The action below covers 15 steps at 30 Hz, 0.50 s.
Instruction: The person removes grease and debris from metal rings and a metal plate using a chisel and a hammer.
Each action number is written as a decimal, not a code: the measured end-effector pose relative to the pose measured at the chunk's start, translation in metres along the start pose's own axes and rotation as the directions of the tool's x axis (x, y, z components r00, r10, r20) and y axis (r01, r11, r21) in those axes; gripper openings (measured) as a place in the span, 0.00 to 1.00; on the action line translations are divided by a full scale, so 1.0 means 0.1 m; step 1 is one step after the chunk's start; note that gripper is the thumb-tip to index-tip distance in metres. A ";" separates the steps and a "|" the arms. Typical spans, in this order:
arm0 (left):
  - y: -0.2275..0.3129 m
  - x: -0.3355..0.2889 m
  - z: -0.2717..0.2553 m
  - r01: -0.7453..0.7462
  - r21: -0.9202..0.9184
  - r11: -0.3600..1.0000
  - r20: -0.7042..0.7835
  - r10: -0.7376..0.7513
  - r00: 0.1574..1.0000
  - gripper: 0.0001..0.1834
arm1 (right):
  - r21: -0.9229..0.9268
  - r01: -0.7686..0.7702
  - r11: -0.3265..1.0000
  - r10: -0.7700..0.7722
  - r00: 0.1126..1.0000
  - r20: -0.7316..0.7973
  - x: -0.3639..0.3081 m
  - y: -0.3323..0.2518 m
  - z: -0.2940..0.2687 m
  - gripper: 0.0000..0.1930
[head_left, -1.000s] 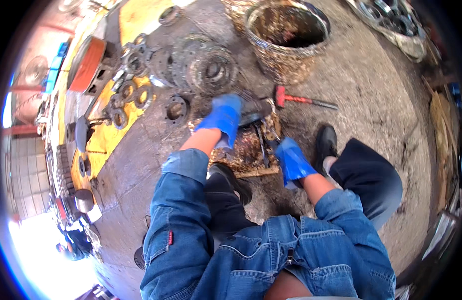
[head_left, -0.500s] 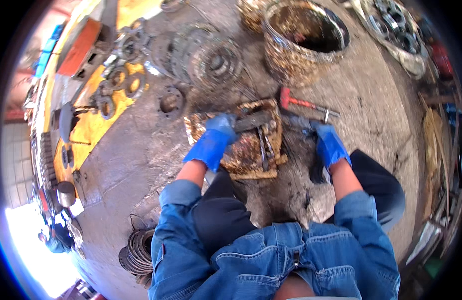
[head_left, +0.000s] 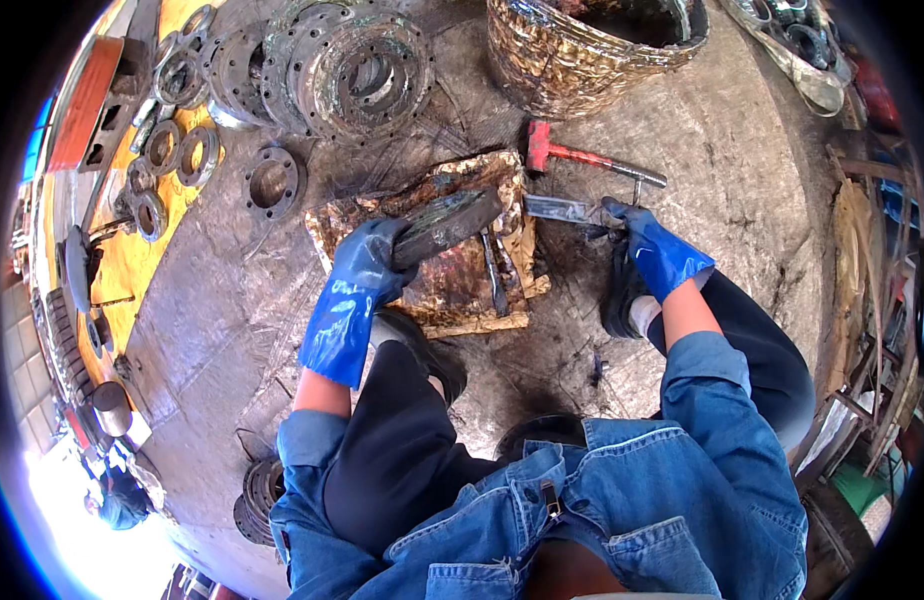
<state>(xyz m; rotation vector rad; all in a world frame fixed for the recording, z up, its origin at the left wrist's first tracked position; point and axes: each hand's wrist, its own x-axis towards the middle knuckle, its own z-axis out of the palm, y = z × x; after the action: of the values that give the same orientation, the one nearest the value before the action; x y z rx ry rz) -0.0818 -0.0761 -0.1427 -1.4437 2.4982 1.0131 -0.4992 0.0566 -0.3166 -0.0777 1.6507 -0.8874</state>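
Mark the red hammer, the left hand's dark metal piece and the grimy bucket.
Red hammer [head_left: 594, 159], head view, its handle.
Dark metal piece [head_left: 450, 225], head view, visible side.
Grimy bucket [head_left: 582, 65], head view, outer wall.

On the stained floor [head_left: 222, 310] there are a red hammer [head_left: 590, 158], a dirty board [head_left: 444, 290], a metal ring [head_left: 294, 182] and a bucket [head_left: 582, 72].

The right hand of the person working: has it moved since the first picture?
Yes: against the red hammer lying on the floor, the right hand has moved to the person's right, nearer the end of the hammer's handle.
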 end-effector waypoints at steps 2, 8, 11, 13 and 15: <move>-0.17 -0.03 0.05 0.003 -0.035 0.999 0.010 -0.003 1.000 0.26 | -0.085 -0.019 0.996 0.023 0.999 0.043 0.04 0.00 0.12 0.17; -0.39 -0.17 0.10 0.021 -0.127 0.992 0.022 -0.018 1.000 0.27 | -0.036 -0.190 0.981 0.188 0.981 -0.047 0.11 -0.16 0.55 0.15; -0.53 -0.18 0.12 -0.104 -0.103 0.989 -0.087 0.095 0.992 0.31 | -0.142 -0.139 0.980 0.149 0.987 0.057 0.47 -0.16 0.12 0.17; -0.48 -0.14 0.05 -0.077 -0.131 0.988 -0.063 0.069 0.996 0.31 | -0.076 -0.172 0.982 0.179 0.979 0.101 0.81 -0.11 -0.17 0.19; -0.60 -0.17 0.08 -0.058 -0.154 0.986 -0.054 0.050 0.997 0.30 | -0.072 -0.249 0.966 0.247 0.968 -0.041 0.84 -0.07 0.05 0.19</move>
<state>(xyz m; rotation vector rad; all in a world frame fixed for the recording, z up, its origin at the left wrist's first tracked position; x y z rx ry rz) -0.0266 -0.0792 -0.1722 -1.4659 2.5571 1.2223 -0.5231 0.0069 -0.3809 0.0901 1.6807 -0.6379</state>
